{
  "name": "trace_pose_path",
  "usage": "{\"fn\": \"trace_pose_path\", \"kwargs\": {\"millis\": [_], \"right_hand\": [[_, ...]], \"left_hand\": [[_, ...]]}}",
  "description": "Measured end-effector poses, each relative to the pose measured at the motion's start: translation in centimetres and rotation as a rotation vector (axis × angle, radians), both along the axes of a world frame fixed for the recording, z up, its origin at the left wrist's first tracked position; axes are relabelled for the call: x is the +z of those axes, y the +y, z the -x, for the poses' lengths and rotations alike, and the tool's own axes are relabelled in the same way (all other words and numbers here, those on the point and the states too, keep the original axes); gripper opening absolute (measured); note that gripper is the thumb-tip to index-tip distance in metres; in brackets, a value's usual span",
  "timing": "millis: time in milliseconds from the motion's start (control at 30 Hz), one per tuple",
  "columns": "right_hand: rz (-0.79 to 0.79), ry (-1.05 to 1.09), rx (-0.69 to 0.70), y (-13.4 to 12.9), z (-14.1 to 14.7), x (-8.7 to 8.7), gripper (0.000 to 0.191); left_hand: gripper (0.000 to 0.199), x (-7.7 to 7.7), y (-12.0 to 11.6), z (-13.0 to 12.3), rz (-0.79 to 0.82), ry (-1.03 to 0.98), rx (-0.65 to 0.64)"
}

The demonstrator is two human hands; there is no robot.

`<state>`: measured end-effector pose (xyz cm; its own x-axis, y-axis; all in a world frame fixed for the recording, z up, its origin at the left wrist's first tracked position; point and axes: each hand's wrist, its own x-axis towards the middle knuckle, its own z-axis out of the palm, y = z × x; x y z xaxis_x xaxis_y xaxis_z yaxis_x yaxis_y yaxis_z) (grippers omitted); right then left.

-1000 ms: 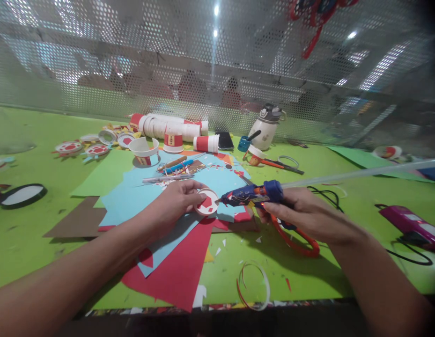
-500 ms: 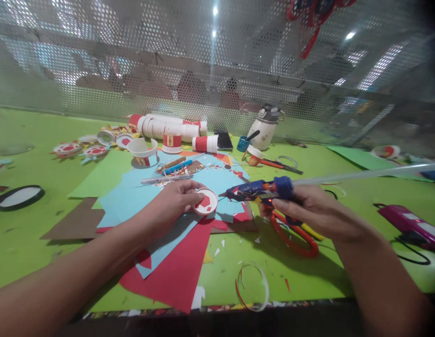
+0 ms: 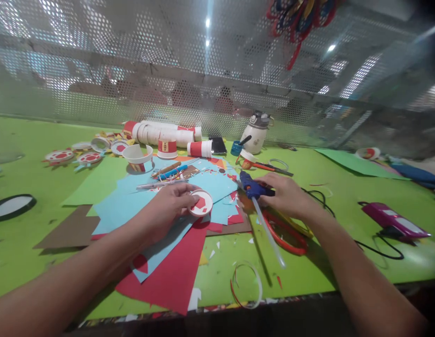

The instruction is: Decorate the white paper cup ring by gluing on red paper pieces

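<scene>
Between the thumb and fingers of my left hand point(image 3: 173, 203) is a round white paper disc point(image 3: 201, 203) with red pieces on its face. My right hand point(image 3: 282, 193) grips the handle of a blue glue gun point(image 3: 251, 185). A long clear glue stick point(image 3: 269, 234) sticks out of the gun towards the table's front edge. Orange-handled scissors point(image 3: 285, 241) lie just below the gun. Under my left hand are layered sheets of blue paper point(image 3: 115, 199) and red paper point(image 3: 171, 276).
Paper cups point(image 3: 164, 133) lie in a row at the back, beside a phone point(image 3: 217, 145) and a white bottle point(image 3: 255, 133). Decorated discs point(image 3: 60, 157) sit at the back left. A magenta device point(image 3: 393, 219) with a black cable lies at the right.
My right hand has turned the glue gun, so its stick now points forward-down instead of right, and the nozzle has moved away from the disc. The whole view has shifted slightly.
</scene>
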<state>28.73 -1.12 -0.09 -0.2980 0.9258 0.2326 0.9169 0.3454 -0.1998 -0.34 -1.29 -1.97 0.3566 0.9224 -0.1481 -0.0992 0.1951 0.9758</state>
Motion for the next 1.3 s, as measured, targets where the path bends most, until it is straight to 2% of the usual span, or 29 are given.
{"fn": "trace_pose_path", "kwargs": {"millis": [167, 300, 433, 567, 733, 933, 1133, 1300], "right_hand": [[0.074, -0.097, -0.020, 1.0, -0.9, -1.4, 0.038], [0.005, -0.037, -0.016, 0.4, -0.9, -1.0, 0.040], [-0.148, 0.179, 0.100, -1.4, 1.9, 0.7, 0.022], [-0.006, 0.348, 0.205, -3.2, 6.1, 2.0, 0.012], [-0.015, 0.381, 0.232, -3.7, 9.1, 1.8, 0.009], [-0.164, 0.283, 0.374, -3.3, 10.7, 1.1, 0.012], [-0.131, 0.062, 0.392, -3.0, 11.8, 1.3, 0.011], [-0.149, 0.145, 0.393, -2.8, 11.0, 1.4, 0.013]], "left_hand": [[0.014, 0.4, 0.1, 0.2, 0.086, -0.105, 0.020], [0.013, 0.5, 0.1, 0.2, 0.101, -0.142, 0.031], [0.013, 0.5, 0.0, 0.1, 0.077, -0.154, 0.043], [0.012, 0.1, -0.2, 0.0, -0.012, -0.139, 0.032], [0.017, -0.3, -0.4, -0.4, -0.123, -0.090, 0.028], [0.019, -0.4, -0.7, -0.6, -0.134, -0.042, 0.014], [0.019, -1.2, -0.3, -0.5, -0.148, -0.047, 0.001], [0.019, -0.6, -0.6, -0.6, -0.067, -0.097, 0.003]]}}
